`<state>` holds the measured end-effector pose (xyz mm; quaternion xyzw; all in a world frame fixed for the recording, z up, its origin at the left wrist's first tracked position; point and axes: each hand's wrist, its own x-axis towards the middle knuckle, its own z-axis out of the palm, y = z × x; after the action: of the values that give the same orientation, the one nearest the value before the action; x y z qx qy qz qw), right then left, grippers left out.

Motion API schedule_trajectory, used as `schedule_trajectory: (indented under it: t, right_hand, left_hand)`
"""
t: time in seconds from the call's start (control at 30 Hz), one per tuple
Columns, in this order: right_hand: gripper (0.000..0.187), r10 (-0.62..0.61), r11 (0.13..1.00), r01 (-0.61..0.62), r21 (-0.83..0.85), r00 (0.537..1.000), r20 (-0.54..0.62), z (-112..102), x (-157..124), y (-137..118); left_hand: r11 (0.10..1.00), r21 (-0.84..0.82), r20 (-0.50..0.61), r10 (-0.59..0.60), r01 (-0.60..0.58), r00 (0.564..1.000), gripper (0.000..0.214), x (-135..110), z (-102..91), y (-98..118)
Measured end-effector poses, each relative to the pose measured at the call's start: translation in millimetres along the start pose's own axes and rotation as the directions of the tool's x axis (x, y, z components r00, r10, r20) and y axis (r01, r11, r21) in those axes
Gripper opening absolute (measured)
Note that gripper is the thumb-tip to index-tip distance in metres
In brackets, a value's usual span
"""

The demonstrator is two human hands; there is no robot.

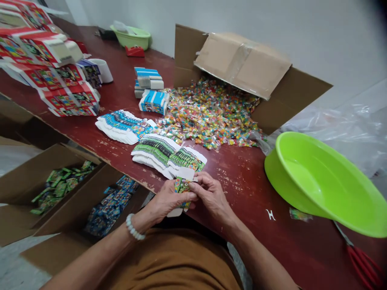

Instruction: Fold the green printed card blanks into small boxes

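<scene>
Close to the table's front edge, my left hand [172, 196] and my right hand [211, 195] both grip one small green printed carton [181, 185] with white flaps. The left fingers wrap its near side, while the right thumb and fingers pinch near its upper flap. Part of the carton is covered by my fingers. Just beyond lies a fanned row of flat green cartons [160, 150]. Behind that sits a fanned row of flat blue cartons [123, 125]. A heap of small wrapped candies [208, 110] spreads out further back.
A large cardboard box [242, 60] lies tipped behind the candies. At right are a lime-green basin [278, 173] and red-handled scissors [363, 262]. Red carton bundles [63, 76] stack at left. Below the edge, open boxes hold green packs [60, 185] and blue packs [111, 205].
</scene>
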<state>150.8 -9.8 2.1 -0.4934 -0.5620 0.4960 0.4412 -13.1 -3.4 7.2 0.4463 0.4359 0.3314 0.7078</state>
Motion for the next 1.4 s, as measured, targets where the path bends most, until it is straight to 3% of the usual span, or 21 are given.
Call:
schedule_trajectory:
  t: [0.1,0.17,0.3,0.4,0.53,0.73,0.83,0.9,0.97,1.03,1.13,1.23,1.4]
  right_hand:
    - [0.017,0.033,0.999,-0.032,0.018,0.998,-0.053,1,2,2]
    - [0.016,0.050,0.998,-0.049,0.038,0.998,-0.028,1,3,2]
    - [0.044,0.096,0.981,-0.076,0.179,0.990,-0.106,7,6,4]
    - [0.034,0.081,0.965,-0.038,0.258,0.984,-0.156,15,4,7]
    - [0.019,0.079,0.947,-0.035,0.319,0.989,-0.127,18,1,9]
    - [0.029,0.220,0.901,-0.215,0.378,0.975,0.031,4,15,6]
    - [0.034,0.178,0.910,-0.202,0.361,0.979,0.099,2,24,2]
    - [0.027,0.098,0.939,-0.128,0.319,0.989,0.109,4,26,2]
    - [0.024,0.009,0.957,-0.025,0.289,0.998,0.055,5,26,4]
    - [0.021,-0.064,0.972,0.063,0.225,0.998,-0.005,6,24,6]
    - [0.020,-0.116,0.991,0.112,0.067,0.991,0.063,6,20,6]
    - [0.022,-0.041,0.994,0.022,0.111,0.984,0.173,4,20,1]
    - [0.023,0.149,0.939,-0.210,0.274,0.963,0.227,2,31,-13]
  left_hand:
    - [0.982,0.107,-0.117,0.168,-0.155,0.979,0.035,-1,-1.9,-6]
    - [0.970,0.105,-0.196,0.236,-0.219,0.952,0.053,-5,-2.1,-11]
    - [0.963,0.023,-0.283,0.262,-0.267,0.922,0.074,-11,3.5,-17]
    - [0.967,0.000,-0.299,0.243,-0.255,0.923,0.059,-12,5.2,-16]
    - [0.977,0.021,-0.284,0.211,-0.214,0.935,0.031,-11,-1.6,-10]
    - [0.948,0.230,-0.212,0.270,-0.220,0.939,0.021,-12,-9.3,-5]
    - [0.928,0.250,-0.225,0.333,-0.276,0.916,0.021,-10,-9.0,-4]
    - [0.952,0.103,-0.243,0.306,-0.289,0.920,0.037,-9,-8.7,-3]
    - [0.967,-0.121,-0.225,0.195,-0.226,0.955,0.059,-8,-8.8,-2]
    - [0.955,-0.289,-0.118,0.036,-0.069,0.992,0.060,-6,-8.7,-2]
    - [0.923,-0.359,0.013,-0.141,0.136,0.990,0.055,-4,-6.4,-2]
    - [0.926,-0.357,-0.047,-0.152,0.126,0.987,0.055,-2,-1.5,-3]
    - [0.959,-0.281,-0.072,-0.069,0.046,0.995,0.065,1,4.6,-4]
